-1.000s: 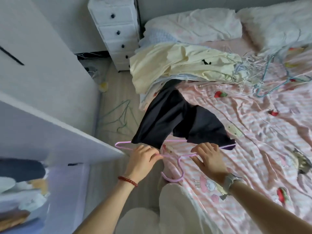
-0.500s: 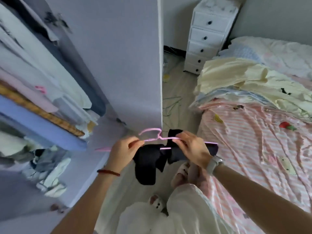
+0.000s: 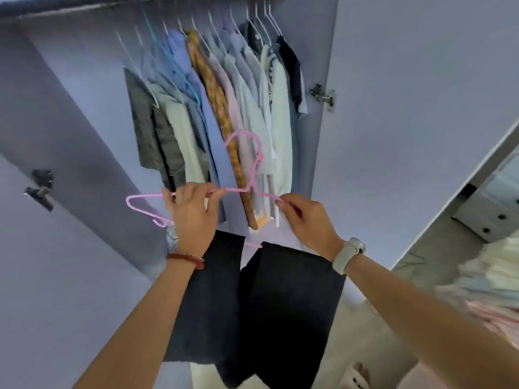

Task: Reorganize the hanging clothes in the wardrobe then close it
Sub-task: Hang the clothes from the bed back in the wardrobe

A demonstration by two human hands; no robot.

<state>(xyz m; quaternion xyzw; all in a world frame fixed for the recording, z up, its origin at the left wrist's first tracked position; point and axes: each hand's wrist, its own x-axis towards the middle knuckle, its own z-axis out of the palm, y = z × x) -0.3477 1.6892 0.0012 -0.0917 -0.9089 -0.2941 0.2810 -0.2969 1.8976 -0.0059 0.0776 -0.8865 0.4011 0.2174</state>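
Hanging clothes [image 3: 224, 108] packed on the rail inside the open wardrobe [image 3: 365, 136]. Pink hanger [image 3: 254, 175], black garment [image 3: 280, 304] draped over its bar, held up before them: left hand [image 3: 193, 217] gripping one shoulder wire, right hand [image 3: 307, 220] pinching the other.

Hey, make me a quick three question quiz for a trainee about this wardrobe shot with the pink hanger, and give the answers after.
1. True or false: the pink hanger already hangs on the wardrobe rail.
2. What drapes over the hanger's lower bar?
A. a yellow shirt
B. dark trousers
C. a striped towel
3. Fill in: the left hand wears a red bracelet, and the right hand wears a pale ______ at the wrist.

Key:
1. False; both hands hold it below the hung clothes.
2. B
3. watch
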